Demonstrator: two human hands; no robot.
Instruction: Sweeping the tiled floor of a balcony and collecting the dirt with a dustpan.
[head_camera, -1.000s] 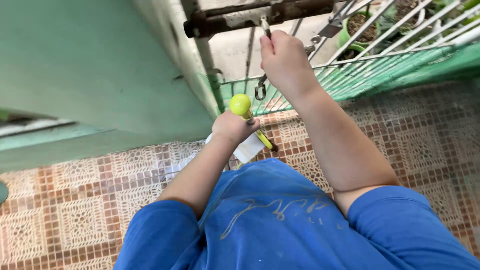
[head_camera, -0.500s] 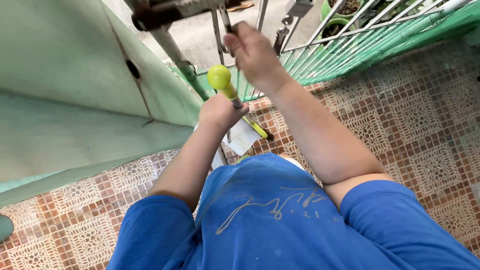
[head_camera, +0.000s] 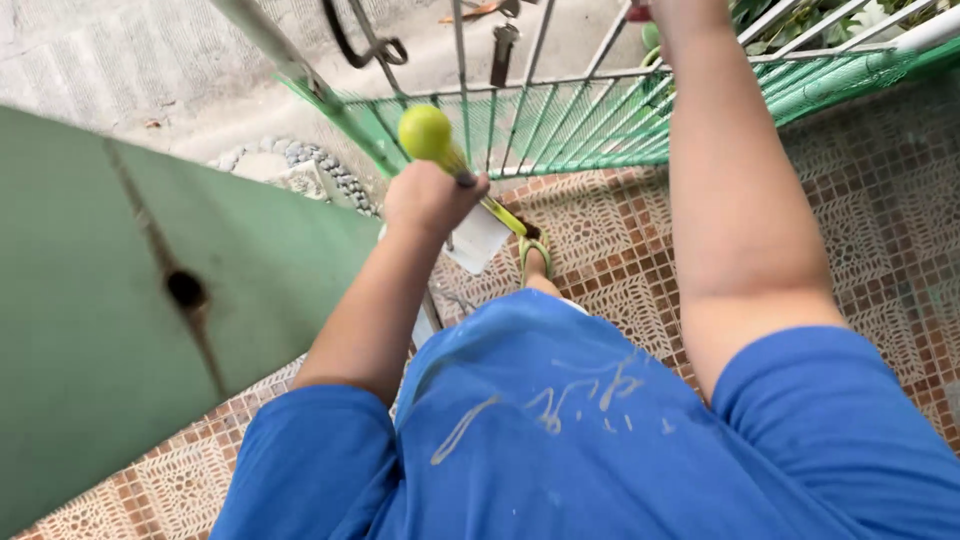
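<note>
My left hand (head_camera: 430, 200) is shut on a tool with a yellow-green round-ended handle (head_camera: 428, 133), and a white card (head_camera: 478, 240) hangs just below the fist. My right arm reaches up along the barred metal gate (head_camera: 545, 100). Only the wrist and heel of my right hand (head_camera: 680, 10) show at the top edge, so its fingers are hidden. A small padlock (head_camera: 503, 42) hangs on a gate bar between the two hands.
A green door panel (head_camera: 90, 330) with a dark round hole (head_camera: 185, 288) fills the left. Green mesh (head_camera: 600, 120) lines the gate's lower bars. A dark metal hook (head_camera: 365, 45) hangs at top left. My foot in a green sandal (head_camera: 535, 255) stands on patterned tiles (head_camera: 880, 220).
My right hand left the rusty bolt and rose up and to the right, mostly out of view. The green door panel now lies further left. My left hand still holds the tool.
</note>
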